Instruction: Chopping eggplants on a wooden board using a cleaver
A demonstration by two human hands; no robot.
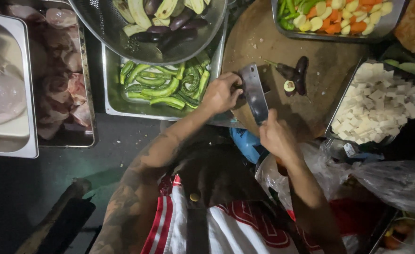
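Note:
My right hand (275,136) grips the handle of a broad steel cleaver (254,91) whose blade lies over the near edge of a round wooden chopping board (306,51). My left hand (221,93) rests at the blade's left side, fingers curled against the board's edge; what it presses is hidden. Small dark aubergines (296,75), one with a cut pale end, lie on the board just right of the blade.
A steel tray of green sliced gourd (167,84) sits left of the board, under a colander of cut aubergine (160,23). A tray of white cubes (374,106) is at right, mixed cut vegetables (334,16) behind, raw meat trays (61,70) far left. Plastic bags (386,181) lie near right.

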